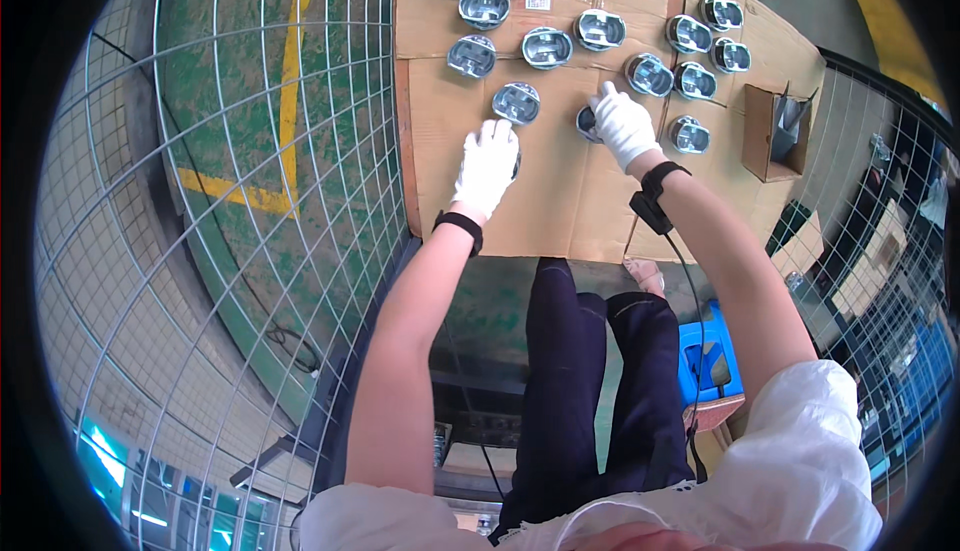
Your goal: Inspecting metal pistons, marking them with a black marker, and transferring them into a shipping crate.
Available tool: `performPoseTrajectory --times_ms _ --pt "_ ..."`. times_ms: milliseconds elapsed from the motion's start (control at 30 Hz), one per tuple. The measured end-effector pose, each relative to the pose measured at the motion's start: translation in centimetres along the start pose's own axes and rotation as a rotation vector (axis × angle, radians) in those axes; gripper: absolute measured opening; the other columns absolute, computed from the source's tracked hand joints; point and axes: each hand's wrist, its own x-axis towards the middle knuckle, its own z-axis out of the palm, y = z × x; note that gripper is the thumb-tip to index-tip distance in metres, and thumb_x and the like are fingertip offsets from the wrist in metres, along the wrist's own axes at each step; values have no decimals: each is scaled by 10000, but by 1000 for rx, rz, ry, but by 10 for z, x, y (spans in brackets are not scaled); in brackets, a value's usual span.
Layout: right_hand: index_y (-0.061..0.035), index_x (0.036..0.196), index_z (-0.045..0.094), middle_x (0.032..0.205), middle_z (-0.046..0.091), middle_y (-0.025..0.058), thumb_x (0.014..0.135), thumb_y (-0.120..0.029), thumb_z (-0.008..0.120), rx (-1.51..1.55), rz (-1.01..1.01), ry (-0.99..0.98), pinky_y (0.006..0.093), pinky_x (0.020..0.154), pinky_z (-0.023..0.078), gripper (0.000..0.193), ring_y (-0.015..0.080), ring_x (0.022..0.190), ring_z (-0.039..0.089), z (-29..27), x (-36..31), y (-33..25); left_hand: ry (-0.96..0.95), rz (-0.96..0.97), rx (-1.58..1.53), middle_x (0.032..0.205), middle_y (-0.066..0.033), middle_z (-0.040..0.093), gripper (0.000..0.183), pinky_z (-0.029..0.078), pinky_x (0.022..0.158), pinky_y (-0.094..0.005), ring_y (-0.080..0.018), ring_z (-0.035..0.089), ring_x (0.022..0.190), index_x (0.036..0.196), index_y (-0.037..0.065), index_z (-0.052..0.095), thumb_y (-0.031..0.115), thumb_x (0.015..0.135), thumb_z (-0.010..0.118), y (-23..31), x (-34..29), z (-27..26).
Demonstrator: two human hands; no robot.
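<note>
My left hand point(485, 166), in a white glove, is closed over a metal engine piston that it mostly covers; only a dark edge of the piston point(517, 165) shows beside the fingers. My right hand point(622, 126), gloved the same way, grips another piston point(587, 125) by its side, and its palm covers part of that piston. Just beyond my left fingertips lies a silvery piston point(516, 104). Past my right hand lie a piston point(649, 75) and, to its right, another piston point(690, 135). All of them rest on a cardboard-covered table point(570, 211).
Several more pistons point(547, 48) are spread over the table's far half. A small open cardboard box point(760, 136) stands at the right edge. Wire mesh panels point(250, 151) rise on both sides. Below the table's near edge is a blue plastic stool point(735, 376).
</note>
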Motion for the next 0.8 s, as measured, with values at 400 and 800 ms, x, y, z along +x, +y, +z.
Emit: performPoseTrajectory --times_ms 400,800 --pt "-92 1038 620 1182 574 199 894 -41 476 107 -139 159 382 734 560 210 298 868 685 -12 55 14 -130 -147 -186 1338 -178 472 354 432 984 -535 -412 493 1197 1241 22 509 115 899 500 15 19 12" --pt "-95 1422 327 1162 585 275 953 -202 459 568 15 -365 490 830 519 498 415 1044 609 -78 -211 -62 22 -581 -397 1105 -233 613 442 375 987 -530 -418 524 1087 983 19 687 392 759 612 164 -237 -24"
